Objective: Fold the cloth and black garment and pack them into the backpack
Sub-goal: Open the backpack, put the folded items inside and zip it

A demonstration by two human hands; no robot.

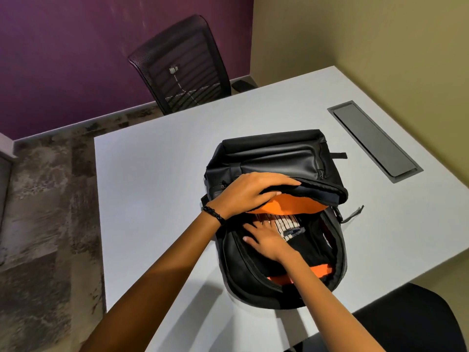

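The backpack (274, 153) is black outside, its lining (286, 205) bright orange. Inside it lie a cloth (286, 222) striped white and dark, and a black garment (312, 247). The table (152, 174) under it is pale grey, the hatch (375, 141) to its right dark grey. Beyond it stand a black mesh chair (185, 64) and a purple wall (63, 47).

Open tabletop (152, 186) left and near-left of the backpack (274, 158): you can pass freely there. Your left grip (250, 191) holds the flap (317, 193) up, so the mouth gapes toward you but stays low at its far end. Your right grip (269, 240) lies flat on the black garment (307, 247) and takes the compartment's left side; some room is left along its right wall. A hatch (373, 141) is set into the surface far right. A chair (182, 69) stands past the far edge.
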